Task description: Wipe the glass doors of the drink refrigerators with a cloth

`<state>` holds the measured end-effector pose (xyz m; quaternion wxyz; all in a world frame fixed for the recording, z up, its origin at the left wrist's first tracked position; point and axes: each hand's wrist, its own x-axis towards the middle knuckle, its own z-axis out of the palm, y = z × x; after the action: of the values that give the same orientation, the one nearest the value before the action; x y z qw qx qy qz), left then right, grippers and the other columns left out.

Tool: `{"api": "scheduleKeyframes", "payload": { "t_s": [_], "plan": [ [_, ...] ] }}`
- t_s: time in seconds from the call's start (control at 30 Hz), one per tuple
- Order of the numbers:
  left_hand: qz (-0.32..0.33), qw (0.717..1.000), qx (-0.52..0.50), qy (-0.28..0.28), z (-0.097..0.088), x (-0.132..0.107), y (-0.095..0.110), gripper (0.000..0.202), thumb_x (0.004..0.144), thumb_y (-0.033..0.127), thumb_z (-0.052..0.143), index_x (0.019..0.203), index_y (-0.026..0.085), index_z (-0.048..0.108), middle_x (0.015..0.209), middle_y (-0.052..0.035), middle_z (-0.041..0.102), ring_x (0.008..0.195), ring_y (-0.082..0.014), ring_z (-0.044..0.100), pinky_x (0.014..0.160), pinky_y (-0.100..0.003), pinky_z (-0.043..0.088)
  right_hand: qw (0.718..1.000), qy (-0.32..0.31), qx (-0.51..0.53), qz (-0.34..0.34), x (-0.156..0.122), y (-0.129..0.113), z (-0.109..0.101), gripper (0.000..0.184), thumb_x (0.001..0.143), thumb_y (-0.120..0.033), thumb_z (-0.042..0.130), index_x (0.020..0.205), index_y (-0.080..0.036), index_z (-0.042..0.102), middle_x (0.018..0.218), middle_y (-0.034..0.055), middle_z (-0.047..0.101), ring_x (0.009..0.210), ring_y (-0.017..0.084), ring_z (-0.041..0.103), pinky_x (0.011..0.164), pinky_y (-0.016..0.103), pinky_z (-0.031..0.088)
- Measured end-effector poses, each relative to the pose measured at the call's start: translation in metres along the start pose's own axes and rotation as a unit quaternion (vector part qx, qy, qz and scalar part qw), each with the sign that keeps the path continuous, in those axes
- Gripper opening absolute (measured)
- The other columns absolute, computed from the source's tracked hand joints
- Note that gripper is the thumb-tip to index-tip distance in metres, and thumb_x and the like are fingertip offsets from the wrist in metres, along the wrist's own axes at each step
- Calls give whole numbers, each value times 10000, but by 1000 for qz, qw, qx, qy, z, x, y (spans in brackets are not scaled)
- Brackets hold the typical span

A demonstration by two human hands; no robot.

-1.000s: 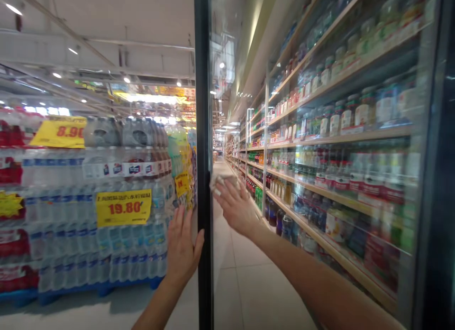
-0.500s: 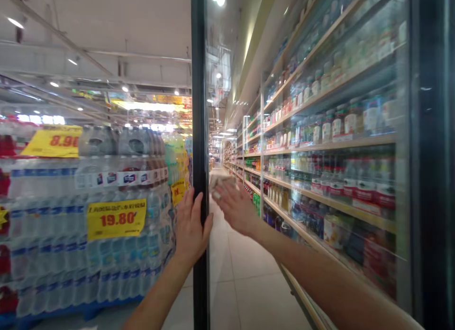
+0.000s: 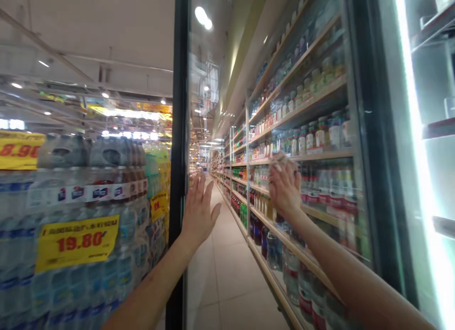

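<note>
I stand at an open glass cooler door [image 3: 227, 107] with a black edge frame [image 3: 178, 131]. My left hand [image 3: 199, 211] lies flat on the glass just right of that frame, fingers spread, holding nothing. My right hand [image 3: 284, 187] presses a small pale cloth [image 3: 279, 160] against the glass further right, at mid height; only a bit of the cloth shows above the fingertips. Both forearms reach up from the bottom of the view.
Stacked packs of water bottles [image 3: 88, 202] with yellow price signs [image 3: 76, 242] stand on the left. Long drink shelves [image 3: 302, 154] show through the glass along a tiled aisle [image 3: 227, 273]. The lit cooler interior [image 3: 426, 178] is at the far right.
My right hand with the cloth has slid right and slightly up across the glass. My left hand shifted from gripping the door's edge to lying flat on the glass. The view turned right.
</note>
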<state>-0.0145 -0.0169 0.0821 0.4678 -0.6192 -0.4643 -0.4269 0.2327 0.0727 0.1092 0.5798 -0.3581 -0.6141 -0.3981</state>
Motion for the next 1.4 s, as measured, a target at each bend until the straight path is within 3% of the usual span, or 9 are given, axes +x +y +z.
{"api": "scheduleKeyframes", "payload": {
  "t_s": [0.13,0.3,0.37,0.57,0.63,0.87,1.1,1.3,1.4],
  "plan": [
    [-61,997,32,-44,10,6,7,634,855,442,443,1376,109,305,1474,-177,235,1376,-322,148,1061,-516,252,979,62,-22,192,-9,26,-6,523,873,-277,326,1377,-139,359,1407,176,377,1345,331,237,1026,596,211],
    [-69,995,62,-44,18,4,9,696,845,488,439,1401,110,262,1493,-167,178,1379,-331,121,1068,-531,212,986,-42,26,-158,-36,-16,-1,470,850,-249,416,1318,-276,440,1382,42,448,1361,218,231,1113,487,94],
    [-62,995,66,-38,20,3,8,700,848,493,430,1404,107,253,1492,-166,183,1379,-330,124,1065,-531,213,975,-54,29,-216,-43,-10,-3,451,844,-249,440,1289,-315,464,1362,3,474,1352,192,253,1125,461,66],
    [-71,995,61,-42,20,3,9,694,846,482,437,1406,114,253,1495,-166,176,1381,-331,112,1068,-533,198,984,57,-56,160,-40,91,-25,497,875,-281,341,1360,-179,381,1387,158,413,1331,312,283,1020,608,224],
    [-77,994,55,-45,19,4,11,688,848,474,435,1403,108,257,1493,-170,179,1382,-331,105,1069,-538,193,978,62,-61,188,-41,96,-27,520,871,-282,337,1379,-173,347,1398,166,393,1336,324,269,1001,615,248],
    [-30,998,47,-36,22,19,35,667,853,498,407,1392,123,285,1491,-149,202,1389,-306,90,1088,-544,141,986,-55,-10,-156,-64,44,-21,472,826,-230,445,1293,-299,461,1359,38,471,1342,214,275,1110,475,119],
    [-42,996,41,-70,27,29,48,667,854,505,405,1401,149,268,1493,-137,198,1387,-307,103,1084,-560,137,971,58,-59,223,-51,118,-34,522,870,-288,329,1374,-153,350,1408,179,370,1340,333,252,1010,626,218],
    [-38,997,39,-62,29,27,44,684,845,512,417,1399,139,272,1491,-145,198,1388,-316,80,1085,-562,131,997,-36,-17,-63,-63,65,-25,433,864,-247,381,1286,-265,472,1378,75,443,1354,242,247,1080,511,185],
    [-39,996,50,-68,28,27,45,683,844,502,429,1396,128,279,1490,-148,202,1385,-323,91,1083,-563,138,996,-45,-15,-69,-59,77,-26,423,854,-245,390,1264,-270,493,1367,60,459,1339,233,283,1089,508,163]
  ]
}}
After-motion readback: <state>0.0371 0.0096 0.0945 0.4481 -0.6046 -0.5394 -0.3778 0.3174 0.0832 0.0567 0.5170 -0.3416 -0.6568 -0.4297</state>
